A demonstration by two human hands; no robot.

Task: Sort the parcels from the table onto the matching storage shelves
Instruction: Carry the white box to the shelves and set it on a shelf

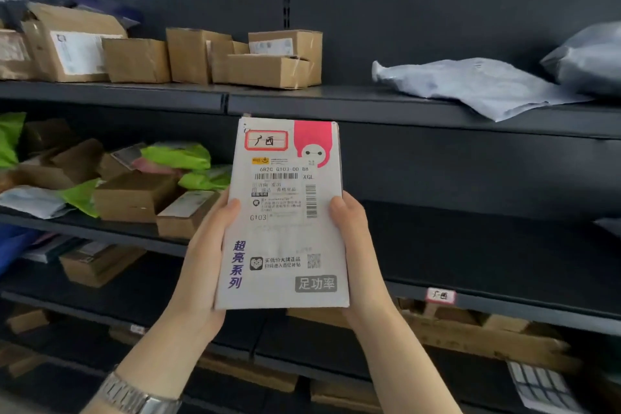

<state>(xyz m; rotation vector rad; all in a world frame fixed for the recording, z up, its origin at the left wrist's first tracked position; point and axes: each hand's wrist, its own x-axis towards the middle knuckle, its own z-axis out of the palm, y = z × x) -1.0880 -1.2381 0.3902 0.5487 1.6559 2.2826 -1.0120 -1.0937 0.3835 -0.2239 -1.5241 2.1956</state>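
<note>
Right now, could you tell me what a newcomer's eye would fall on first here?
First the white parcel in the middle, held upright by the left hand and right hand, its red-framed label at the top. Next, a matching red-framed tag on a shelf edge at lower right. Then the cardboard boxes lined along the top shelf at left.

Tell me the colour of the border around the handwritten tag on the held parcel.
Red, on the parcel; the only view, the head camera, shows it clearly.
</note>
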